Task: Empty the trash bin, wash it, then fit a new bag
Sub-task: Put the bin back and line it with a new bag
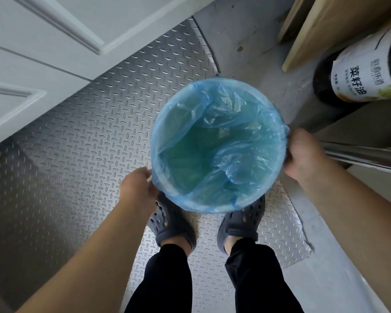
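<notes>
The round bin lined with a thin translucent blue plastic bag (219,145) sits between the person's two hands, above the toes of the dark perforated clogs (172,224); whether it is carried or standing on the floor cannot be told. The bag's edge is folded over the whole rim, and its slack body lies crumpled inside, bunched toward the side of the right hand; the greenish inside of the bin shows through the film. No rubbish is visible in it.

The right hand (302,152) is closed on the rim at its own side, fingers wrapped over the folded plastic. The left hand (140,186) touches the rim on the opposite side, fingers curled under the edge; whether it truly grips cannot be told.

Judging from the clean, empty liner, the last step seems to be in hand: fitting the new bag. The next move probably calls for smoothing the fold down evenly around the rim and pressing the loose film against the wall.

Beyond the left hand lie embossed metal tread-plate flooring (66,154) and a white panelled door (43,41); beyond the right hand stands a dark bottle with a white label (357,73)
</notes>
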